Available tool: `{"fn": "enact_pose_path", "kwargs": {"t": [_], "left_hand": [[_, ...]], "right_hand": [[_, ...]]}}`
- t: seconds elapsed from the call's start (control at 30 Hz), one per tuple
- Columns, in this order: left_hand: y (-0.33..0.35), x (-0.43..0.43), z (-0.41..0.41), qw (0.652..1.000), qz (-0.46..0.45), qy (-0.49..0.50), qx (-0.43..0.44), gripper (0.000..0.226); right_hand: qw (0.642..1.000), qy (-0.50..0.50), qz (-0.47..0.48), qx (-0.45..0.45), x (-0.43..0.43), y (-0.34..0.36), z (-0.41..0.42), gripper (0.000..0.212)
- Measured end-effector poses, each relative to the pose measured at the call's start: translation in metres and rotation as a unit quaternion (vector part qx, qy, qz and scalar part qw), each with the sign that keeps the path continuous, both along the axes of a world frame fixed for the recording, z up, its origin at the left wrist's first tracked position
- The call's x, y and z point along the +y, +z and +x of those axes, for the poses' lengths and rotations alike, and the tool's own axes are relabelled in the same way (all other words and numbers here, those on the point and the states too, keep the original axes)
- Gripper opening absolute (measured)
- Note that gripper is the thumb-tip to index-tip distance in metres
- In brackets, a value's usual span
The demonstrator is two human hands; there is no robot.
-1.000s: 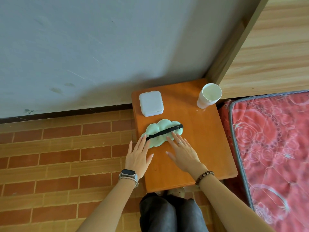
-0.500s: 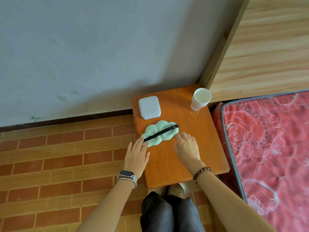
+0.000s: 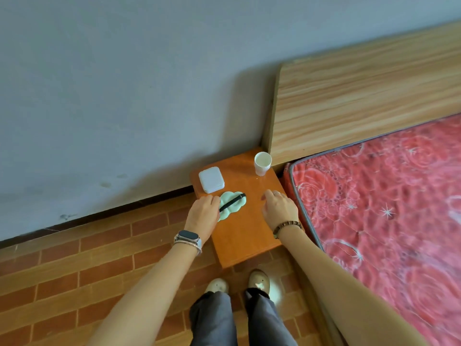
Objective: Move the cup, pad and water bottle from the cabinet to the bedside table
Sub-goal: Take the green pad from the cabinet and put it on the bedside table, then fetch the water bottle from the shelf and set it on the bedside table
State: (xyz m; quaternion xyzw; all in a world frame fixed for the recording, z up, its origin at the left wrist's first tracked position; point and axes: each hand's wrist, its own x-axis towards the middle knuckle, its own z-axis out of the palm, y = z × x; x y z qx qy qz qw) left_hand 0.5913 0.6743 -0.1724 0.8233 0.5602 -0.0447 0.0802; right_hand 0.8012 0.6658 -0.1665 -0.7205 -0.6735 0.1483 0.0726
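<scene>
Head view, looking down at a small orange-brown bedside table (image 3: 245,236) set in the corner between grey wall (image 3: 124,83) and wooden headboard (image 3: 361,101). Three items on the tabletop. Paper cup (image 3: 262,163), white, upright, open mouth up, stands at about 1 o'clock on the table, close to the headboard corner. A white square box (image 3: 211,179) with rounded corners lies flat at about 11 o'clock, near the wall edge. The pad (image 3: 234,204), mint green and cloud-shaped with a black strap across it, lies flat just below the box, toward 9 o'clock of the table centre. No water bottle in view. Left hand (image 3: 203,216), palm down, fingers loosely curled, covers the pad's left end; it appears to touch the pad, but whether it grips the pad cannot be told from this angle. A watch (image 3: 187,236) and thin bracelets sit on that wrist. Right hand (image 3: 279,208) is over the table's right edge at 3 o'clock, fingers relaxed and slightly bent, holding nothing, well clear of the pad and short of the cup. A beaded bracelet (image 3: 287,227) rings that wrist. The two hands are apart, the pad between them. At 3 to 5 o'clock in the frame lies a red patterned mattress (image 3: 386,221); brick-pattern floor (image 3: 74,270) runs from 7 to 9 o'clock. The person's shoes and dark trousers show at 6 o'clock.
</scene>
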Motion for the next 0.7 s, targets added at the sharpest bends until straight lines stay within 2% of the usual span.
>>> {"fn": "enact_pose_path", "kwargs": {"t": [0.17,0.27,0.43,0.7], "left_hand": [[0.028,0.022,0.022,0.994,0.017,-0.109,-0.016,0.021],[0.032,0.034,0.029,0.986,0.024,-0.16,-0.04,0.017],[0.038,0.039,0.034,0.962,0.038,-0.247,-0.106,0.01],[0.053,0.0,0.049,0.881,0.047,-0.456,-0.118,0.011]], "right_hand": [[0.997,-0.073,-0.01,-0.028,-0.018,0.024,0.016,0.024],[0.986,-0.163,-0.025,-0.04,-0.035,0.032,0.02,0.025],[0.946,-0.319,-0.033,-0.042,-0.085,0.047,0.002,0.023],[0.856,-0.516,-0.015,-0.02,-0.197,0.07,-0.037,0.023]]}}
